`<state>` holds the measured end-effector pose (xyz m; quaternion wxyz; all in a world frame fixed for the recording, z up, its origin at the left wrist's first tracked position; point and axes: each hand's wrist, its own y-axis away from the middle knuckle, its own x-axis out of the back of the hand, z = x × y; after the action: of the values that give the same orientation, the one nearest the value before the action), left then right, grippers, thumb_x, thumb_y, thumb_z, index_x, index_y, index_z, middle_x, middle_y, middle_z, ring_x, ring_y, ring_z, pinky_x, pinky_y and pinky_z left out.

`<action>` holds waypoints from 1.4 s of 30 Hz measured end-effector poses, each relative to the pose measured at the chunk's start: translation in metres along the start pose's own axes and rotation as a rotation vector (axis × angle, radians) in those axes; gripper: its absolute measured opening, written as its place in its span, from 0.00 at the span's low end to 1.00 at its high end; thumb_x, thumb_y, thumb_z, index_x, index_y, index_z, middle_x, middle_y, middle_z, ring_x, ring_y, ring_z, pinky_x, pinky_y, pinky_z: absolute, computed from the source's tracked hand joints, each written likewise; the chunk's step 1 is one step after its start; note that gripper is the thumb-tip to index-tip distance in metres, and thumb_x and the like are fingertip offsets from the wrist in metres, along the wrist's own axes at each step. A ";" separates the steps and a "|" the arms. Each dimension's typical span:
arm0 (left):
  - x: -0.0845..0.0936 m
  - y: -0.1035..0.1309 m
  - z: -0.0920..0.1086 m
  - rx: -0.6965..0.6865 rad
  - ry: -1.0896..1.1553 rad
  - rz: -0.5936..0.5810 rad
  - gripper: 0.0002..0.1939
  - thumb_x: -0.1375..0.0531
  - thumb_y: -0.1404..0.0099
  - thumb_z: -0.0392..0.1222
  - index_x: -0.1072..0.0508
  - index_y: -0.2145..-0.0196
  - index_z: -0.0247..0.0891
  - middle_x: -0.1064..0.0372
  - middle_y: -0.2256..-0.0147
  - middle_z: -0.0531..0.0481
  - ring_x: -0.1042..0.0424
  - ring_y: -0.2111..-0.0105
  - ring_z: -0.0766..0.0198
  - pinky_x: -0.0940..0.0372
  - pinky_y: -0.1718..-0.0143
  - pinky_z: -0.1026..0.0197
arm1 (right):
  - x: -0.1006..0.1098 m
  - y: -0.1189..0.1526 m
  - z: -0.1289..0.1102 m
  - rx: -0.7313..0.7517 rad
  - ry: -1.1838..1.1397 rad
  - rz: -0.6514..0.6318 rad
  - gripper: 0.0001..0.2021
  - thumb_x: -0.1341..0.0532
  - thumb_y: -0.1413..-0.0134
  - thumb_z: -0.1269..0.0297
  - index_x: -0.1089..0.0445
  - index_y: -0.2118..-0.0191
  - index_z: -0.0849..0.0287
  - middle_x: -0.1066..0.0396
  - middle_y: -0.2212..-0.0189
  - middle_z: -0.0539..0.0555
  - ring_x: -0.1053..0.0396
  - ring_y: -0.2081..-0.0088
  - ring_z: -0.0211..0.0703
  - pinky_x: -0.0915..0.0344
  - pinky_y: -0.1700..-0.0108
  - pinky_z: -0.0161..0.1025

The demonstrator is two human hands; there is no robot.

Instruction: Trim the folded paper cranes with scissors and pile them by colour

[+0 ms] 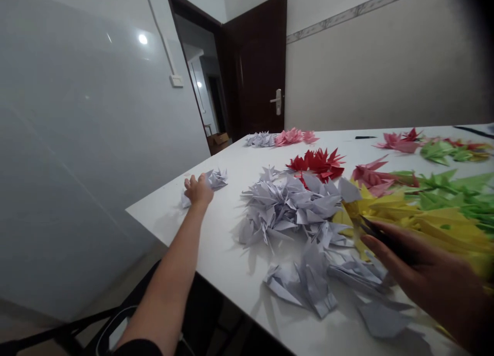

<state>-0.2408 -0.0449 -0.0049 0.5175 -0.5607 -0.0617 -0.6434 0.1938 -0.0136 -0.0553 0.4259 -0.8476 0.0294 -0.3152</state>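
Note:
My left hand (199, 191) reaches to the table's left side, over a small row of pale grey folded paper cranes (217, 178). Its fingers are bent and slightly apart, touching or just above the paper; their undersides are hidden. On the right, my right hand (428, 273) is closed around dark tweezers (380, 235), whose tips point at the yellow folded paper cranes (436, 225). Between my hands lies a big heap of pale grey paper cranes (285, 204). Closer to me, a few larger grey folded pieces (309, 284) lie loose.
Red paper cranes (318, 163) sit behind the grey heap, green ones (455, 191) to the right. Pink cranes (291, 136) and more grey ones (260, 139) lie at the far edge. A dark pen-like object (365, 137) rests on the white table (227, 232). Behind stands an open door (254, 63).

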 end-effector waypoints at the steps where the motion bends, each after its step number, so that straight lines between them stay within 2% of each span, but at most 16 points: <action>1: 0.000 -0.005 -0.008 -0.006 -0.008 -0.034 0.24 0.41 0.46 0.32 0.30 0.50 0.41 0.40 0.44 0.37 0.48 0.41 0.41 0.43 0.49 0.40 | 0.000 -0.001 0.000 0.015 -0.014 -0.008 0.15 0.39 0.47 0.51 0.26 0.56 0.51 0.22 0.65 0.58 0.23 0.68 0.54 0.27 0.71 0.42; 3: 0.004 -0.015 -0.019 -0.011 -0.011 -0.073 0.16 0.39 0.49 0.29 0.25 0.61 0.39 0.29 0.56 0.37 0.38 0.47 0.42 0.41 0.52 0.40 | -0.001 -0.002 -0.002 0.034 -0.044 0.008 0.17 0.40 0.46 0.49 0.26 0.57 0.53 0.22 0.66 0.57 0.23 0.70 0.53 0.27 0.71 0.43; 6: 0.017 -0.025 -0.024 -0.022 0.009 -0.077 0.05 0.38 0.52 0.28 0.26 0.76 0.35 0.28 0.72 0.40 0.32 0.56 0.41 0.41 0.55 0.38 | -0.002 -0.004 -0.005 0.034 -0.090 0.073 0.19 0.41 0.47 0.47 0.25 0.59 0.57 0.22 0.67 0.57 0.24 0.71 0.52 0.27 0.70 0.45; 9: 0.035 -0.024 -0.011 -0.101 0.094 0.009 0.02 0.38 0.49 0.32 0.25 0.75 0.35 0.28 0.72 0.42 0.30 0.57 0.41 0.40 0.55 0.39 | -0.001 -0.008 -0.006 0.026 -0.122 0.082 0.17 0.39 0.47 0.50 0.25 0.59 0.57 0.22 0.66 0.57 0.24 0.69 0.51 0.27 0.67 0.46; 11: 0.045 -0.011 0.015 -0.176 0.194 0.089 0.07 0.40 0.44 0.38 0.25 0.66 0.36 0.26 0.66 0.43 0.30 0.57 0.47 0.38 0.56 0.46 | 0.001 -0.010 -0.006 0.024 -0.128 0.089 0.15 0.39 0.47 0.53 0.25 0.59 0.57 0.22 0.66 0.57 0.24 0.68 0.51 0.27 0.65 0.45; 13: 0.050 0.016 0.053 -0.263 0.361 0.141 0.13 0.42 0.40 0.43 0.27 0.58 0.38 0.26 0.62 0.47 0.28 0.62 0.58 0.34 0.61 0.57 | 0.003 -0.012 -0.007 0.015 -0.136 0.093 0.14 0.38 0.47 0.55 0.26 0.59 0.58 0.22 0.65 0.57 0.24 0.68 0.50 0.27 0.64 0.45; 15: 0.049 0.055 0.098 -0.403 0.815 0.111 0.15 0.41 0.41 0.43 0.28 0.56 0.37 0.26 0.65 0.48 0.28 0.71 0.65 0.34 0.70 0.64 | 0.006 -0.012 -0.010 0.000 -0.153 0.101 0.13 0.38 0.47 0.57 0.26 0.59 0.59 0.22 0.65 0.58 0.24 0.67 0.49 0.27 0.63 0.44; 17: 0.045 0.098 0.140 -0.556 1.087 0.025 0.15 0.40 0.42 0.40 0.28 0.56 0.37 0.27 0.69 0.51 0.31 0.76 0.70 0.37 0.76 0.68 | 0.008 -0.012 -0.015 -0.021 -0.184 0.126 0.12 0.38 0.47 0.58 0.27 0.59 0.59 0.23 0.65 0.57 0.25 0.67 0.48 0.28 0.63 0.43; 19: 0.038 0.135 0.169 -0.715 1.168 -0.014 0.14 0.40 0.41 0.37 0.28 0.56 0.38 0.26 0.65 0.50 0.31 0.76 0.72 0.36 0.75 0.70 | 0.010 -0.012 -0.020 -0.062 -0.239 0.156 0.13 0.37 0.48 0.59 0.28 0.57 0.59 0.25 0.69 0.55 0.27 0.70 0.44 0.29 0.66 0.40; 21: 0.030 0.159 0.182 -0.829 1.171 0.005 0.15 0.40 0.41 0.35 0.29 0.55 0.38 0.26 0.64 0.49 0.32 0.77 0.73 0.35 0.75 0.70 | 0.011 -0.011 -0.023 -0.118 -0.316 0.164 0.14 0.37 0.48 0.60 0.30 0.56 0.59 0.31 0.76 0.50 0.33 0.77 0.37 0.32 0.73 0.36; 24: 0.019 0.172 0.180 -1.006 1.140 0.038 0.16 0.40 0.41 0.32 0.30 0.54 0.39 0.25 0.64 0.50 0.31 0.77 0.73 0.34 0.74 0.71 | 0.010 -0.010 -0.023 -0.166 -0.437 0.132 0.15 0.37 0.48 0.61 0.31 0.54 0.59 0.40 0.80 0.45 0.42 0.81 0.32 0.39 0.79 0.32; 28: 0.016 0.172 0.168 -1.156 1.131 0.064 0.20 0.40 0.41 0.30 0.32 0.51 0.41 0.25 0.60 0.48 0.27 0.71 0.71 0.31 0.71 0.70 | 0.007 -0.007 -0.022 -0.145 -0.512 0.024 0.16 0.36 0.48 0.63 0.32 0.53 0.58 0.39 0.78 0.45 0.42 0.79 0.32 0.40 0.78 0.32; 30: 0.019 0.173 0.165 -1.154 1.124 0.043 0.20 0.40 0.40 0.31 0.32 0.50 0.42 0.25 0.59 0.48 0.26 0.70 0.70 0.30 0.70 0.70 | 0.008 -0.006 -0.023 -0.105 -0.493 -0.028 0.17 0.35 0.50 0.62 0.31 0.53 0.57 0.38 0.77 0.46 0.41 0.79 0.32 0.39 0.77 0.32; 35: 0.025 0.177 0.162 -1.054 1.125 -0.025 0.18 0.40 0.40 0.32 0.33 0.51 0.38 0.25 0.63 0.50 0.30 0.76 0.75 0.31 0.72 0.72 | 0.013 -0.008 -0.029 0.025 -0.488 -0.105 0.20 0.31 0.55 0.62 0.30 0.54 0.56 0.35 0.72 0.49 0.37 0.76 0.33 0.38 0.76 0.31; 39: 0.024 0.180 0.162 -1.009 1.182 -0.073 0.18 0.40 0.40 0.31 0.34 0.52 0.38 0.27 0.66 0.51 0.33 0.77 0.76 0.33 0.73 0.72 | 0.013 -0.010 -0.029 0.100 -0.390 -0.085 0.11 0.36 0.50 0.70 0.28 0.58 0.57 0.32 0.73 0.50 0.34 0.74 0.35 0.35 0.73 0.32; 42: 0.023 0.184 0.161 -0.964 1.255 -0.276 0.20 0.41 0.40 0.33 0.35 0.49 0.38 0.30 0.68 0.52 0.32 0.74 0.73 0.32 0.70 0.70 | 0.013 -0.010 -0.028 0.114 -0.353 -0.018 0.09 0.38 0.48 0.73 0.27 0.61 0.55 0.30 0.71 0.50 0.31 0.71 0.36 0.34 0.69 0.33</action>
<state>0.0040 -0.0366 -0.0208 0.0723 -0.2435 0.4567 -0.8526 0.1862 -0.0313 -0.0290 0.4692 -0.8643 -0.0711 -0.1665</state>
